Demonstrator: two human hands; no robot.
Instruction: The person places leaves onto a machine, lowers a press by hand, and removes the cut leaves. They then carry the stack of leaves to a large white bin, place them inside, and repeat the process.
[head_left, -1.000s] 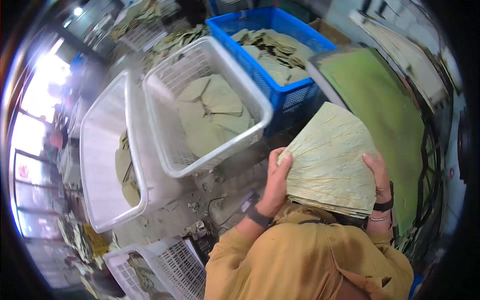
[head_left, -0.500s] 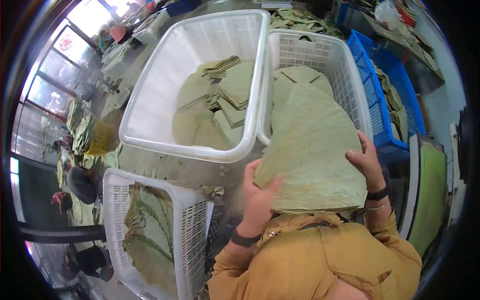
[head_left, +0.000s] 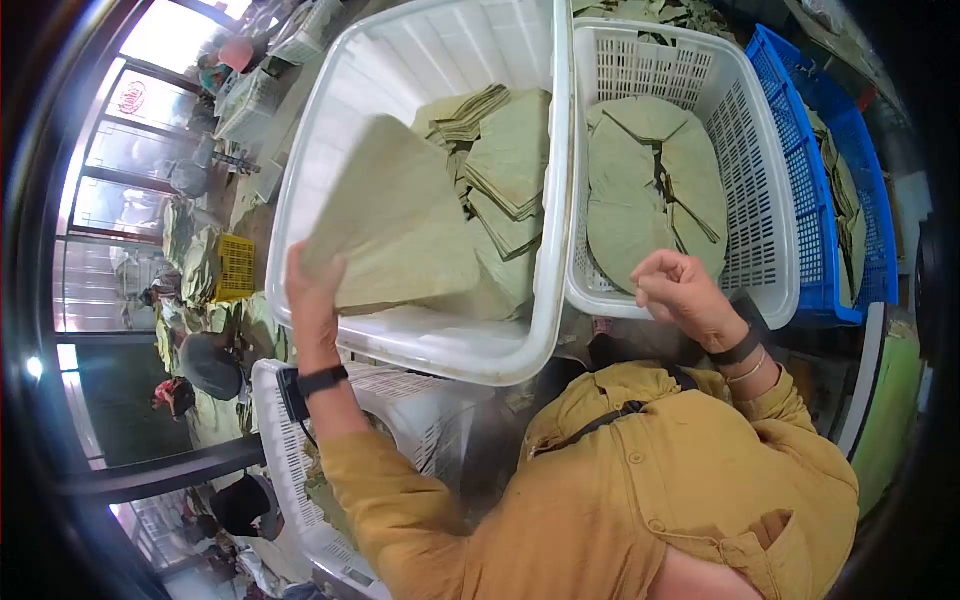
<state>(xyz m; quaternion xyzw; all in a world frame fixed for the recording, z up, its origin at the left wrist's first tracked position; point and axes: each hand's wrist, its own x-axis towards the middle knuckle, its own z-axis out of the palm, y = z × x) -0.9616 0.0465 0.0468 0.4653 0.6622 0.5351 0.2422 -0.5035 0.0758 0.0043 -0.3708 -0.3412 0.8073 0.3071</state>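
Note:
My left hand [head_left: 312,300] grips a stack of folded, fan-shaped green leaves [head_left: 400,220] by its near corner, holding it over the smooth white tub [head_left: 460,350], which contains more folded leaves [head_left: 505,170]. My right hand [head_left: 680,292] hangs loosely curled and holds nothing, above the near rim of the white perforated basket [head_left: 760,230], where flat leaf pieces [head_left: 640,190] lie. A black band sits on each wrist.
A blue crate [head_left: 850,180] with leaves stands to the right of the basket. Another white slotted basket [head_left: 300,470] with leaves sits below my left arm. A green board [head_left: 895,400] is at the right edge. Other people and leaf piles fill the floor at far left.
The leaf stack was held in both hands before my chest. Now my right hand has let go and my left hand has carried the stack left over the white tub.

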